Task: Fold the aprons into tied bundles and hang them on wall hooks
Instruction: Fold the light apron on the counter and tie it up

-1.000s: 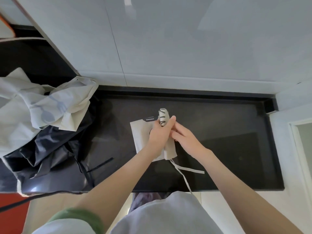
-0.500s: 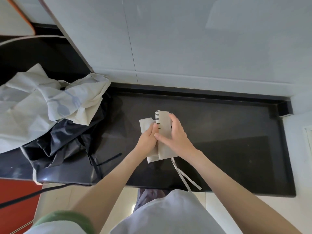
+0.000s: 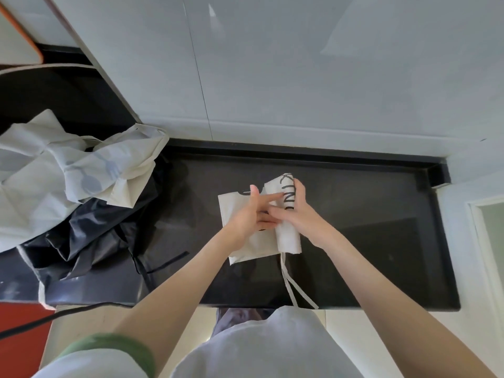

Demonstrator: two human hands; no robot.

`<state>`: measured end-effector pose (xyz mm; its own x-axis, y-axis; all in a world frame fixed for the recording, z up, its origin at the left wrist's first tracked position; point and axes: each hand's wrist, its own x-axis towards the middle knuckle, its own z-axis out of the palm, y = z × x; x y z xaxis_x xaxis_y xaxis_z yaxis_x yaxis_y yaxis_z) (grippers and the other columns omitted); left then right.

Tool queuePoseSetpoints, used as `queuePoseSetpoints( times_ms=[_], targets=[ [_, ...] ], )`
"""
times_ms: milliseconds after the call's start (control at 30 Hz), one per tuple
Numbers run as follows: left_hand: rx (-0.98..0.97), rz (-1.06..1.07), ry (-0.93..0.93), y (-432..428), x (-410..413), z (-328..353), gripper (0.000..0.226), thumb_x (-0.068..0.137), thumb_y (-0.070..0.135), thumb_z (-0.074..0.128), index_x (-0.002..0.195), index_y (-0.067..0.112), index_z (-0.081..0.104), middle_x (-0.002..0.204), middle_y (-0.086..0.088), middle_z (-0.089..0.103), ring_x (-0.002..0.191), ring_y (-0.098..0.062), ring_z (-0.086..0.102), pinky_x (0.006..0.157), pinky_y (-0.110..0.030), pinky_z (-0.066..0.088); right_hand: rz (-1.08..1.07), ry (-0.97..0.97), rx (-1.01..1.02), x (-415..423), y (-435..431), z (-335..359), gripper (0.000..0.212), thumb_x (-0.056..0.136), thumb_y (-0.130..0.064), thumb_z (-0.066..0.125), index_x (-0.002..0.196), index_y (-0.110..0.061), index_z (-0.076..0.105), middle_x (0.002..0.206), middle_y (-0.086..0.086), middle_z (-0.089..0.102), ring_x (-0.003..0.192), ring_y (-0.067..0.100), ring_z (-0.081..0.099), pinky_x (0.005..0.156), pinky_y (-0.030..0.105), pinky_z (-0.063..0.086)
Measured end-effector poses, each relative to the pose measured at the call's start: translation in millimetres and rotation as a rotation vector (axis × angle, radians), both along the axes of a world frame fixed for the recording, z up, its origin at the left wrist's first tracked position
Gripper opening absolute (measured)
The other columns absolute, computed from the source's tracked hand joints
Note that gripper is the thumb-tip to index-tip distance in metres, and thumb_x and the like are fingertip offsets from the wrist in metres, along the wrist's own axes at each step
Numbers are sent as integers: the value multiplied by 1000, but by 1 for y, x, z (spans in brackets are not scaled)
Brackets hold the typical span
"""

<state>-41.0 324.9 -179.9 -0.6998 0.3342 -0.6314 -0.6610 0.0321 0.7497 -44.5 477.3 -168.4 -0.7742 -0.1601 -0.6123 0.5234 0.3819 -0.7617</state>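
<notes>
A cream apron (image 3: 231, 211) with black lettering lies folded small on the black counter (image 3: 368, 227). Its right part is rolled into a tube (image 3: 288, 236). My right hand (image 3: 300, 214) is curled round that roll from the right. My left hand (image 3: 248, 216) rests flat on the unrolled part, fingers straight and pointing at the roll. Two cream ties (image 3: 293, 285) trail from the roll's near end over the counter's front edge.
A heap of pale printed aprons (image 3: 68, 170) lies at the left, on top of a crumpled black apron (image 3: 90, 236) whose black tie (image 3: 166, 264) runs toward the middle. A grey tiled wall (image 3: 300, 77) backs the counter. No hooks show.
The roll has grown and shifted right. My right hand went from pressing the fold to curling round the roll, and my left hand has flattened on the apron.
</notes>
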Motion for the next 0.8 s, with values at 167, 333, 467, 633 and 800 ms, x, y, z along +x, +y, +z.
queuePoseSetpoints(
  times_ms=[167,333,467,633,800],
  targets=[
    [-407,40,265,3,4,2,29,103,31,38,107,21,65,98,8,65,91,-10,61,80,-19,49,-135,37,396,-2,42,-18,58,97,-18,54,147,-21,25,133,7,53,100,15,54,85,33,49],
    [-901,278,311,-24,16,-18,16,97,30,48,100,15,45,100,0,52,88,-19,56,74,-33,52,102,386,798,5,34,-22,64,87,-17,65,143,-16,34,140,7,42,125,28,37,104,43,33],
    [-884,86,0,-37,19,-30,48,98,53,32,99,9,50,87,-5,58,80,-22,59,70,-33,48,551,637,573,20,-12,-21,47,90,-20,60,134,-16,45,135,3,46,125,23,37,107,35,26],
    [-812,54,-40,-42,14,-34,53,99,49,35,67,10,50,70,-7,58,65,-21,53,71,-33,48,906,831,627,44,-37,-41,47,76,-49,73,102,-13,56,104,2,59,95,22,53,83,36,43],
    [-754,132,-55,-43,7,-36,50,96,46,45,62,9,49,68,-9,55,65,-24,52,68,-33,46,968,879,635,52,-34,-51,19,80,-15,75,96,-13,64,96,3,67,87,24,62,81,35,52]
  ],
)
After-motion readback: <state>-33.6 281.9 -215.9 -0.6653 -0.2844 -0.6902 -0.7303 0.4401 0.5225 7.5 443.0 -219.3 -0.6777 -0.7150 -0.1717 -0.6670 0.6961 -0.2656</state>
